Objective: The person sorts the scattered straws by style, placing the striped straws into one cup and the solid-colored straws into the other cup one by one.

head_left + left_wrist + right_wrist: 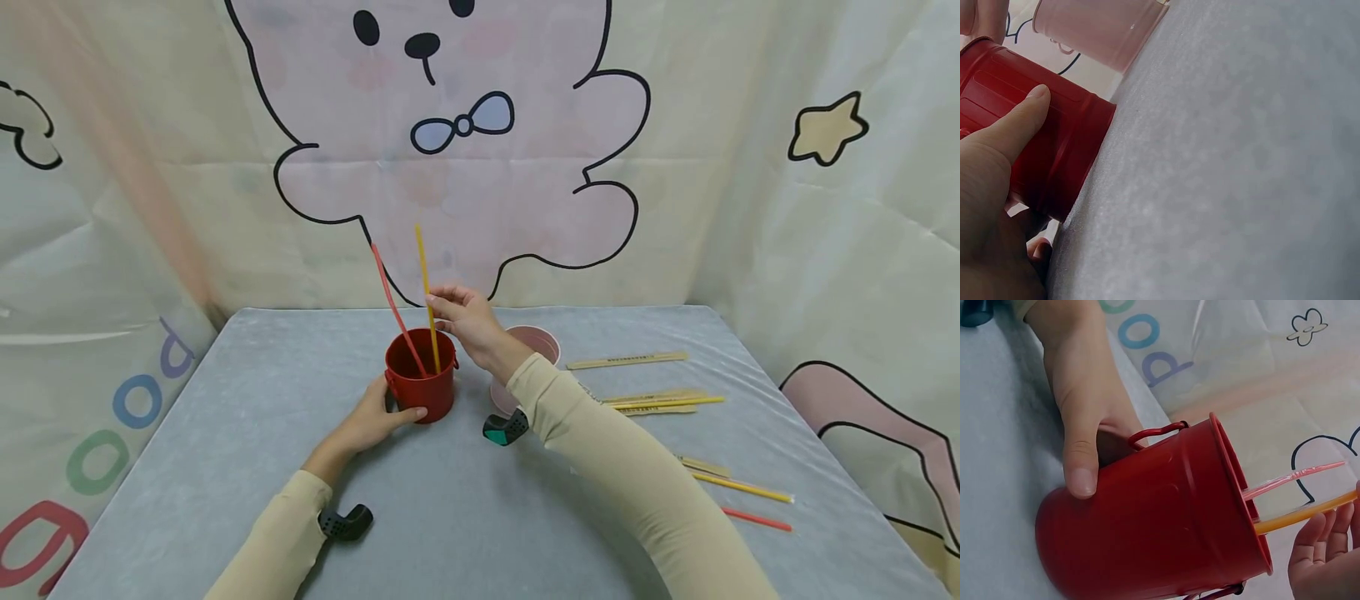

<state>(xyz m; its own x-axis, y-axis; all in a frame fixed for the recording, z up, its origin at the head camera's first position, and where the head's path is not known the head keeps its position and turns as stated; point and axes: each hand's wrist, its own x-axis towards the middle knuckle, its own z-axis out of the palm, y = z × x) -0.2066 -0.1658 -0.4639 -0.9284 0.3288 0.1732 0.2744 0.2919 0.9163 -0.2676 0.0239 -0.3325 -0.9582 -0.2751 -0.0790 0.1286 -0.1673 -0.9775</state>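
Note:
In the head view, a small red metal bucket stands upright on the table. My left hand holds it low on its left side, and in the left wrist view the thumb lies along its wall. A yellow straw and a wrapped red straw stick up out of the bucket, the red one leaning left. Above the rim, my right hand pinches the yellow straw between thumb and fingers. The straws' lower ends are hidden inside the bucket.
A pink bucket stands right of the red one, partly behind my right arm. Farther right lie several flat tan paper-wrapped sticks, yellow straws and a red straw. A printed curtain hangs behind the grey table.

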